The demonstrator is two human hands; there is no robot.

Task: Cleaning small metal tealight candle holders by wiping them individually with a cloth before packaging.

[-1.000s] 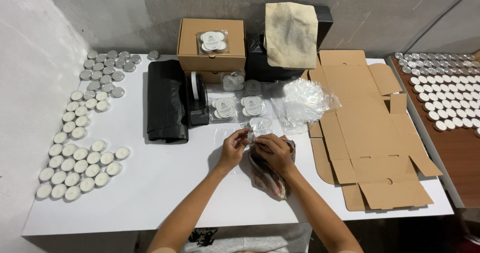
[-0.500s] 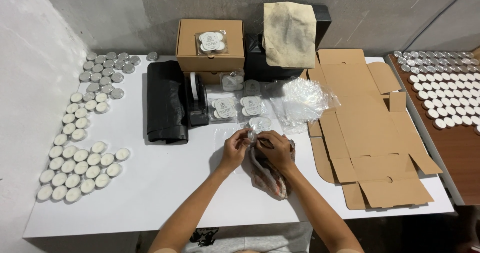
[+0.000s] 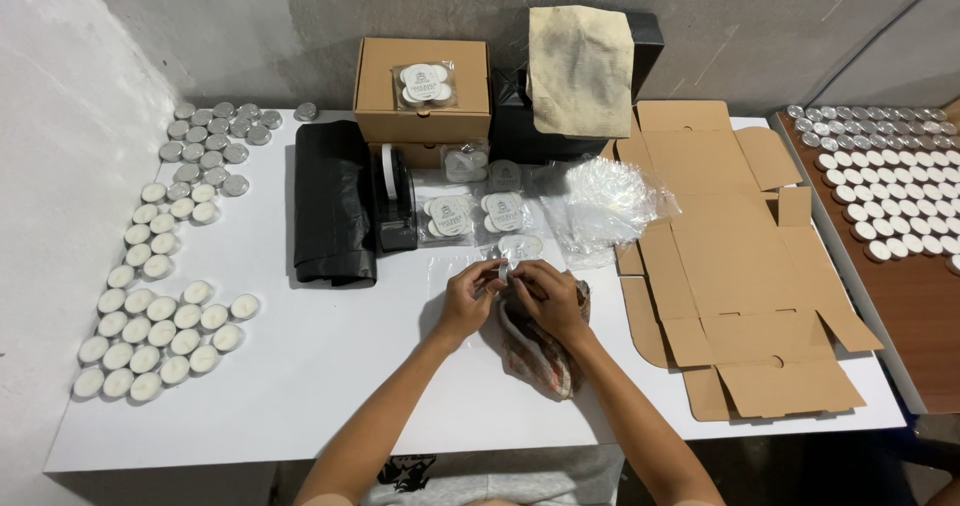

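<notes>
Both my hands meet at the middle of the white table (image 3: pixel 300 386). My left hand (image 3: pixel 466 299) and my right hand (image 3: pixel 545 296) pinch a small clear plastic packet (image 3: pixel 507 263) between their fingertips; what it contains is hidden. Under my right wrist lies a patterned cloth (image 3: pixel 540 356). Just beyond my fingers sit several clear packets of white tealight candles (image 3: pixel 450 216), next to a black tape dispenser (image 3: pixel 392 201).
Rows of tealights (image 3: pixel 160 316) line the table's left side. A folded black bag (image 3: pixel 330 201), a closed brown box (image 3: pixel 422 91), loose clear bags (image 3: pixel 600 201) and flat cardboard box blanks (image 3: pixel 740 266) surround the hands. More tealights (image 3: pixel 890 186) cover a brown table on the right.
My hands have stayed in the same place; the fingers have shifted slightly on the small clear packet.
</notes>
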